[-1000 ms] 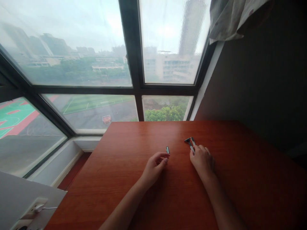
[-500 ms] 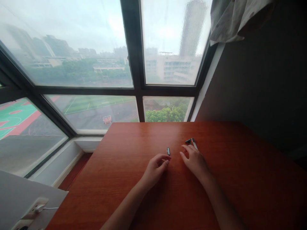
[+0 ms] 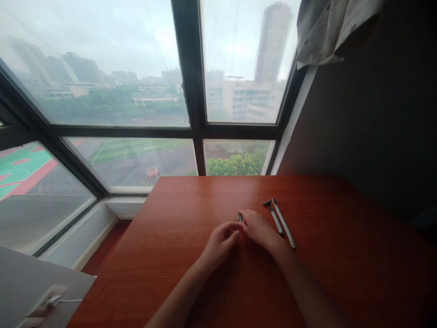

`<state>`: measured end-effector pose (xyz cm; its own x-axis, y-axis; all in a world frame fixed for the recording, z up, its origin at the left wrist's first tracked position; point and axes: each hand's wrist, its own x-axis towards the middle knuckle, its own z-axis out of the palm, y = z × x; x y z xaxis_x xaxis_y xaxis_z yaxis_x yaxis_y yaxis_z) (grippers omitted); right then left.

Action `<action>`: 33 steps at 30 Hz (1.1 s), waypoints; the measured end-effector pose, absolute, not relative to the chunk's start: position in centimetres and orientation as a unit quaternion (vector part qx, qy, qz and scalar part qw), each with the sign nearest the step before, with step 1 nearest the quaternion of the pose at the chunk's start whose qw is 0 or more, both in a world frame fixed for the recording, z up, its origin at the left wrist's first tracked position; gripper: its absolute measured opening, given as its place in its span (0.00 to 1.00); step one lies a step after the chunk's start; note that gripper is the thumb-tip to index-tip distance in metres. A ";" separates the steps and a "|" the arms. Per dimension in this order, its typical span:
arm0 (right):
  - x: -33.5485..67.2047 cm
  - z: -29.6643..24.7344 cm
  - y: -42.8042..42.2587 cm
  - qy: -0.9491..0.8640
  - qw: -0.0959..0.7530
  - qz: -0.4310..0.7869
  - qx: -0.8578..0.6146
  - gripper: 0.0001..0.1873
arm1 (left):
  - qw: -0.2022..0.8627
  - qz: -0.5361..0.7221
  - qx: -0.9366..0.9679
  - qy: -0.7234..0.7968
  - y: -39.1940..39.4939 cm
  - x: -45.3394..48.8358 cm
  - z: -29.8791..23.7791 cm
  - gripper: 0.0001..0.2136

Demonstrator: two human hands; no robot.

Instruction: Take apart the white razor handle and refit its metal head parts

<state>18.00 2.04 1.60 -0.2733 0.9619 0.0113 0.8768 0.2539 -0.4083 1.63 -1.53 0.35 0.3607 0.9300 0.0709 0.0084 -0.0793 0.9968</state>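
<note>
My left hand (image 3: pixel 221 239) is closed just above the table, its thumb and index finger nearly together. At its fingertips sits a small, narrow, dark object (image 3: pixel 239 217) with a shiny edge; its kind is too small to make out. From the right, my right hand (image 3: pixel 256 226) closes its fingers on this object and meets the left fingertips. The fingers cover its lower part. A razor (image 3: pixel 276 220) with a dark head and grey handle lies beside my right wrist. Along its right side lies a slim toothbrush-like stick (image 3: pixel 285 224) with a pale handle.
The reddish-brown wooden table (image 3: pixel 177 205) reaches to the large windows with dark frames (image 3: pixel 196 132). A dark wall (image 3: pixel 358 123) stands on the right, with a curtain (image 3: pixel 327 32) above. At lower left a plug (image 3: pixel 54 300) sits in a wall socket.
My right hand has moved left, away from the razor and the pale stick, to the small dark object. Both handles now show. My left hand has hardly moved.
</note>
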 end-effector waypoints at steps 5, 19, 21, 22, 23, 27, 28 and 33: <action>18.5 1.4 1.6 -0.787 0.123 0.171 -0.580 0.03 | 0.548 0.406 0.616 0.395 -1.5 1.6 -0.1 0.11; 32.5 -0.6 -2.7 -0.708 0.197 0.117 -0.668 0.17 | 0.534 0.394 0.618 0.420 -1.6 1.6 -0.1 0.10; 34.0 -1.5 -3.3 -0.690 0.195 0.119 -0.687 0.19 | 0.535 0.397 0.615 0.422 -1.6 1.6 -0.1 0.10; 34.3 -1.8 -3.6 -0.690 0.189 0.125 -0.687 0.20 | 0.537 0.396 0.614 0.421 -1.5 1.6 -0.2 0.11; 34.5 -2.1 -3.9 -0.694 0.185 0.134 -0.683 0.21 | 0.538 0.396 0.612 0.422 -1.5 1.6 -0.2 0.11; 34.7 -2.0 -4.8 -0.714 0.164 0.169 -0.659 0.23 | 0.535 0.392 0.616 0.425 -1.5 1.6 -0.2 0.11; 34.7 -1.8 -5.0 -0.718 0.155 0.176 -0.656 0.23 | 0.533 0.392 0.617 0.425 -1.5 1.5 -0.2 0.11; 34.2 -0.2 -4.9 -0.700 0.140 0.148 -0.685 0.24 | 0.541 0.393 0.609 0.427 -1.4 1.6 -0.3 0.11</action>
